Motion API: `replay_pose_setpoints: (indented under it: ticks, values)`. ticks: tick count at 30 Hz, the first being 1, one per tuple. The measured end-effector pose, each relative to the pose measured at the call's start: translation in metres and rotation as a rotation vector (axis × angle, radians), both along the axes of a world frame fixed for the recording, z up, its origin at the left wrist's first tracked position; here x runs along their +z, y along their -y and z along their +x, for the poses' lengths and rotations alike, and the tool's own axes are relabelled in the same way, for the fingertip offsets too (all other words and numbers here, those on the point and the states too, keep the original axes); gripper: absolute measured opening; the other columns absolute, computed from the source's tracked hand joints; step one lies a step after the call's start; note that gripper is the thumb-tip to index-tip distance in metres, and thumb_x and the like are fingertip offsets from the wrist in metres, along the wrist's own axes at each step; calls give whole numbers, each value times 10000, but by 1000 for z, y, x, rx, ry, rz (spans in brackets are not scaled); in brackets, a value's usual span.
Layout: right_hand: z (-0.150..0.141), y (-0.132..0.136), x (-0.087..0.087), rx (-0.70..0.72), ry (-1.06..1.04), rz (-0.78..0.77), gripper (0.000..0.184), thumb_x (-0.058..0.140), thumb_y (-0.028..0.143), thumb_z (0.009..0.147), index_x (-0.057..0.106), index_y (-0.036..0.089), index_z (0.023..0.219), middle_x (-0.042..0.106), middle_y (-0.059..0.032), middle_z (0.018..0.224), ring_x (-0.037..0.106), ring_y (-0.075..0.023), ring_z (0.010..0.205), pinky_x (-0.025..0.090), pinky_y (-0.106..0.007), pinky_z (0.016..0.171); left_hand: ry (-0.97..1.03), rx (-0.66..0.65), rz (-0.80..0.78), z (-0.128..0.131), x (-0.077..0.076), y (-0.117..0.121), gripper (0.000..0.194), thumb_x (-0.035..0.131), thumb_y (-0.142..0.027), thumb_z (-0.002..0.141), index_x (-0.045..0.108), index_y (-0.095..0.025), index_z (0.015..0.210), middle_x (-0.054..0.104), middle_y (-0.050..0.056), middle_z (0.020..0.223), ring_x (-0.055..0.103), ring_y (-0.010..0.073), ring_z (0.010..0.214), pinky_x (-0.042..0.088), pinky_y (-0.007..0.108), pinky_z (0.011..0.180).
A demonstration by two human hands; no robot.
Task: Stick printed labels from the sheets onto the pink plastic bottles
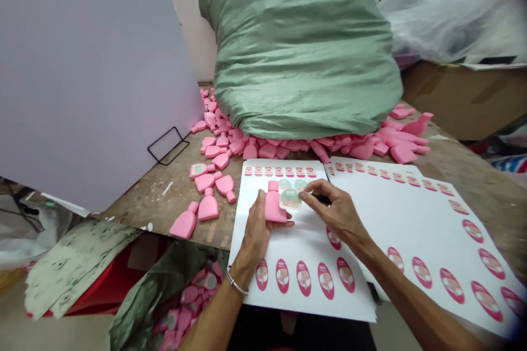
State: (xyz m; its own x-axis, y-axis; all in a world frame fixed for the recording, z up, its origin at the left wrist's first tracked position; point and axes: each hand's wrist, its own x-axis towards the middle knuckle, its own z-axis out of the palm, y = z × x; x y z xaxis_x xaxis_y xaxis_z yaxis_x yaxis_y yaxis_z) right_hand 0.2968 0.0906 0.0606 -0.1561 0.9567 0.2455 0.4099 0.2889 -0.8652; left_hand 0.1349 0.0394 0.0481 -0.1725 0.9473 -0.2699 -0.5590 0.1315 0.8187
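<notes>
My left hand (257, 225) is closed around a small pink plastic bottle (273, 204), which stands upright in its grip with the cap at the top. Between the thumb and fingertips of my right hand (335, 213) is a green and whitish label sticker (290, 198), right beside the bottle. Whether it touches the bottle's face I cannot tell. Both hands are over a white label sheet (288, 241) with pink oval labels along its lower edge and small labels across its top. Two more green labels (300, 184) show just behind the held one.
Loose pink bottles (208, 205) lie on the wooden table (156, 205) to the left. More are heaped under a large green sack (304, 55). Further label sheets (428, 219) spread to the right. A green bag (140, 296) of pink bottles sits below the table edge. A black wire stand (168, 146) is at left.
</notes>
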Motion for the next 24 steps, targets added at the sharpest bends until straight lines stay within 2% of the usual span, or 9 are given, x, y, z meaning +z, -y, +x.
replay_pose_setpoints:
  ticks: [3, 8, 17, 20, 22, 24]
  values:
    - [-7, 9, 8, 84, 26, -47, 303, 637, 456, 802, 722, 212, 961, 661, -8, 735, 579, -137, 642, 447, -256, 585, 47, -32, 19, 2, 11, 5, 556, 508, -594, 855, 640, -81, 1025, 677, 138, 954, 670, 233, 853, 603, 351, 699]
    - [-16, 18, 13, 93, -32, -60, 264, 649, 445, 796, 754, 232, 912, 735, -29, 919, 658, -183, 800, 506, -282, 698, 74, -49, 17, 5, 20, 8, 529, 490, -563, 879, 645, -89, 1055, 699, 133, 964, 690, 232, 815, 602, 370, 702]
    - [-21, 20, 16, 91, -36, -24, 199, 655, 388, 806, 748, 228, 880, 739, -16, 870, 656, -171, 768, 517, -273, 677, 81, -67, 37, 3, 22, 8, 545, 436, -571, 901, 629, -87, 1060, 685, 133, 971, 676, 219, 829, 595, 365, 732]
    - [-21, 19, 13, 95, 5, 42, 207, 629, 388, 829, 734, 227, 904, 732, -30, 900, 652, -179, 782, 518, -288, 671, 39, -108, 97, 1, 22, 9, 432, 544, -502, 870, 609, -115, 1050, 660, 105, 984, 659, 194, 819, 590, 356, 743]
    - [-19, 17, 12, 67, 98, 144, 233, 623, 400, 831, 723, 226, 948, 724, -47, 905, 647, -205, 821, 519, -337, 737, -17, -153, 142, -1, 21, 11, 352, 662, -388, 812, 588, -138, 1048, 637, 67, 949, 637, 161, 780, 588, 351, 747]
    - [-17, 15, 11, -10, 193, 226, 307, 659, 437, 792, 706, 221, 1005, 713, -68, 937, 638, -240, 883, 502, -403, 833, -53, -179, 149, -2, 22, 12, 326, 700, -292, 781, 572, -144, 1042, 607, 36, 884, 611, 137, 751, 584, 351, 750]
